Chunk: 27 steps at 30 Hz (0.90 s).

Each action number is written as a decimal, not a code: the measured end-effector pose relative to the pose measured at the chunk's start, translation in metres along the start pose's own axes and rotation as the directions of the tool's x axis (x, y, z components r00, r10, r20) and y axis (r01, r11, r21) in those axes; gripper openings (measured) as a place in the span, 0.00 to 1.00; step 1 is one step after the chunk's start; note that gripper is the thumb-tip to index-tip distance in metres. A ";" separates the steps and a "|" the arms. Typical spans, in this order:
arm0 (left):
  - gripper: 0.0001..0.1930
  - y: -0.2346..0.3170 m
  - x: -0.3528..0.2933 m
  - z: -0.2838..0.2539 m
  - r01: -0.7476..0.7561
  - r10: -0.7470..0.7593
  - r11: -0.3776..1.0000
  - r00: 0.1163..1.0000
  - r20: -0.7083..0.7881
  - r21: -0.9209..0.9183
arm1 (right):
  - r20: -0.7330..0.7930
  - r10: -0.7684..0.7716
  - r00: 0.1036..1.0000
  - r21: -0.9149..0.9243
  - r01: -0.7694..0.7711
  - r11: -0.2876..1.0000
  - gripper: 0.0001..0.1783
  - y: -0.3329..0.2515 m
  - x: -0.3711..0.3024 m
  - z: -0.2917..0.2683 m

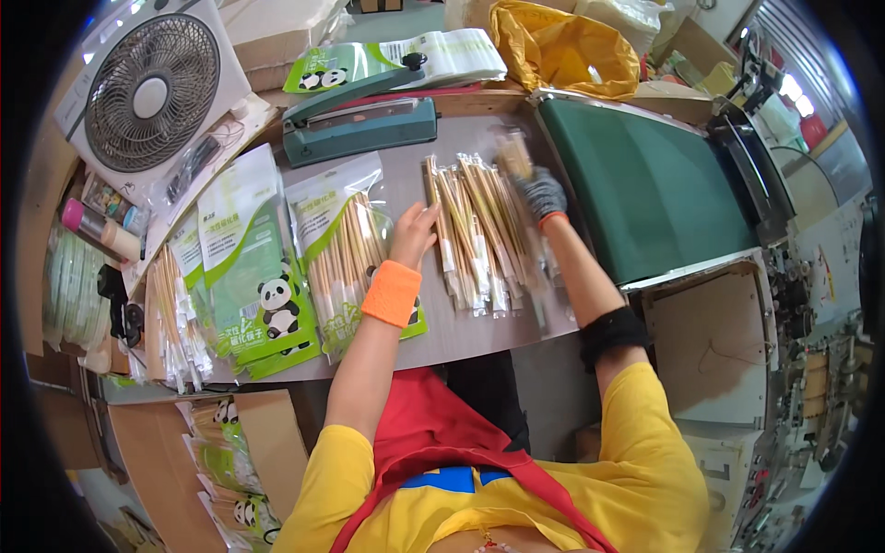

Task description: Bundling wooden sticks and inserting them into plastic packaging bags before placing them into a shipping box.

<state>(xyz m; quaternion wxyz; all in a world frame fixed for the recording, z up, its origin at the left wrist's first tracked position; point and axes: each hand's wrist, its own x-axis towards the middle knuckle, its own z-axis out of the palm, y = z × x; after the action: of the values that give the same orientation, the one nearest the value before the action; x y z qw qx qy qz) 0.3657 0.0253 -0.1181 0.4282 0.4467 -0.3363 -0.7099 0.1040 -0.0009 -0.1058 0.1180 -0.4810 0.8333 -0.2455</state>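
Note:
A loose pile of wrapped chopsticks (475, 230) lies on the grey tabletop in front of me. My left hand (415, 235), bare above an orange wristband, is at the pile's left edge with its fingers apart and nothing in them. My right hand (542, 195), in a grey glove, is closed around a bundle of chopsticks (513, 153) at the pile's right side. That bundle is smeared by motion, so its count is hidden. Left of my left hand lies a clear and green panda-print bag (346, 240) filled with chopsticks.
A teal bag sealer (359, 134) stands behind the pile. Flat panda bags (244, 267) and more chopsticks (177, 318) lie left. A fan (150, 97) stands far left, a green conveyor belt (645, 184) right. Below the table's left edge is a carton (166, 461) of packed bags.

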 end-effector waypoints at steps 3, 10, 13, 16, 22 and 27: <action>0.31 -0.011 0.016 0.002 -0.024 0.027 0.999 0.995 0.099 -0.031 | 0.146 -0.236 0.961 0.344 0.175 0.922 0.39 -0.042 -0.064 0.030; 0.28 -0.034 -0.077 0.004 -0.252 0.250 0.966 0.967 0.040 0.063 | 0.154 -0.195 0.969 0.749 0.014 0.663 0.35 -0.047 -0.209 0.023; 0.34 -0.054 -0.180 -0.027 -0.312 0.291 0.933 0.948 0.130 0.179 | 0.177 -0.247 0.953 0.747 0.033 0.664 0.42 -0.031 -0.308 0.005; 0.41 -0.055 -0.252 -0.067 -0.236 0.149 0.838 0.966 0.209 0.492 | 0.267 -0.217 0.939 0.708 -0.038 0.706 0.43 0.002 -0.367 0.007; 0.41 -0.070 -0.234 -0.079 -0.177 0.007 0.831 0.951 0.309 0.527 | 0.499 -0.331 0.801 0.720 -0.171 0.672 0.39 0.000 -0.337 -0.003; 0.37 -0.087 -0.214 -0.066 -0.133 -0.001 0.959 0.881 0.472 0.251 | 0.382 -0.492 0.782 0.855 -0.098 0.509 0.38 -0.034 -0.285 -0.018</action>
<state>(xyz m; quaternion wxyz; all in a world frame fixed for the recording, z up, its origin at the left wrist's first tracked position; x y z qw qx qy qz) 0.4498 0.2492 -0.1435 0.2922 0.3057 -0.5402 -0.7276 0.2667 0.2349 -0.0838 0.5528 -0.5105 0.4648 -0.4665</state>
